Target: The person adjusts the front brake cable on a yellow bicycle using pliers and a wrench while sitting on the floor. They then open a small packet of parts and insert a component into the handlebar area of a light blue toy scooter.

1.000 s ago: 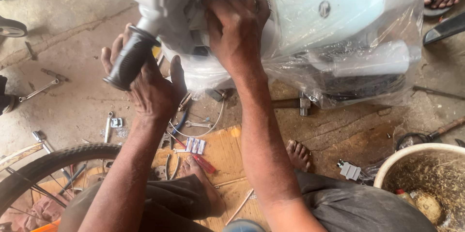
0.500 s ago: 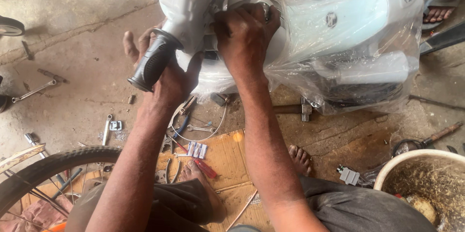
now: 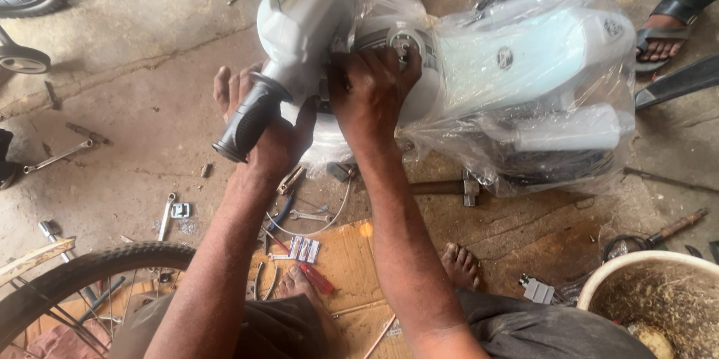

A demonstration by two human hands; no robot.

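Observation:
A pale blue-white scooter body (image 3: 517,59) wrapped in clear plastic stands in front of me. Its handlebar ends in a black rubber grip (image 3: 247,121) pointing down left. My left hand (image 3: 269,130) reaches under the handlebar just behind that grip, fingers spread against the grey housing. My right hand (image 3: 371,93) is closed on a part at the round fitting (image 3: 404,40) on the scooter's front; what its fingers pinch is hidden. Both forearms stretch up from the bottom of the view.
Wrenches (image 3: 166,215), a red-handled screwdriver (image 3: 314,278) and small parts lie on the concrete and on a cardboard sheet (image 3: 352,254). A bicycle wheel (image 3: 90,269) is at lower left, a bucket (image 3: 636,269) at lower right, my bare foot (image 3: 460,265) between. Another person's sandalled foot (image 3: 663,40) is upper right.
The view has shifted so the scooter sits more to the centre. My right hand moved slightly down the front to the round fitting; my left hand stays behind the black grip.

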